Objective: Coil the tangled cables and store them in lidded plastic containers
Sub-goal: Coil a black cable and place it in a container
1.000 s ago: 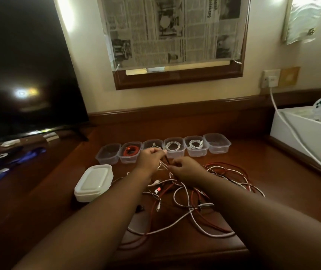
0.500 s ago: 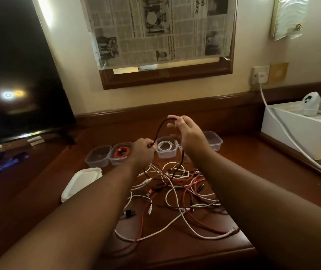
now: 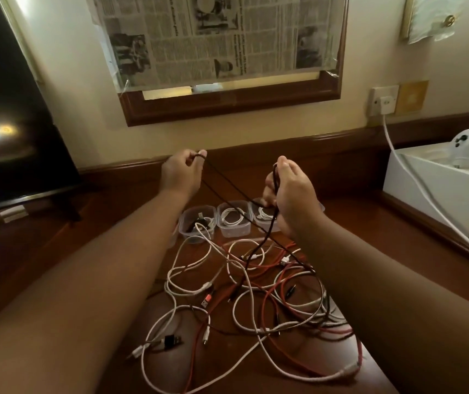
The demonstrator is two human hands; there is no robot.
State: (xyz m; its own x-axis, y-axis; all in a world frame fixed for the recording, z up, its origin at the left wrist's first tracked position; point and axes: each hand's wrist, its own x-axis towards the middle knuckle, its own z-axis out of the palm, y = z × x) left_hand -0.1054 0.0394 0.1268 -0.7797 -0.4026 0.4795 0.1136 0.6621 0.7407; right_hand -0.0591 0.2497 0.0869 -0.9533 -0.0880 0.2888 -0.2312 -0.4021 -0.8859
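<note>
Both hands raised over the desk, centre frame. Left hand (image 3: pixel 180 173) pinches one end of a dark cable (image 3: pixel 229 191) between thumb and fingertip, fingers together on it. Right hand (image 3: pixel 290 194) has its fingers curled round the same cable, with what looks like a loop or two gathered in the palm.

Cable position: a strand runs taut-ish from the left pinch, upper centre, down and rightward to the right hand. Long axis of that held stretch is diagonal, high-left to low-right. Below the right hand the rest drops toward the lower centre and vanishes into the tangled pile (image 3: pixel 256 294) of white and red leads on the desk (image 3: pixel 57 251). Free end not identifiable.

Risks, as judged:
- The trailing part seems threaded through the pile; pulling up harder could tighten a knot or drag the whole heap.
- Dragged leads could knock the open containers (image 3: pixel 232 220) just beyond the pile, mid-frame, three showing with coils inside.
- A plug may snag under another loop and jerk the pinch loose.
- Loops in the right hand could spring open if that grip eases.
</note>
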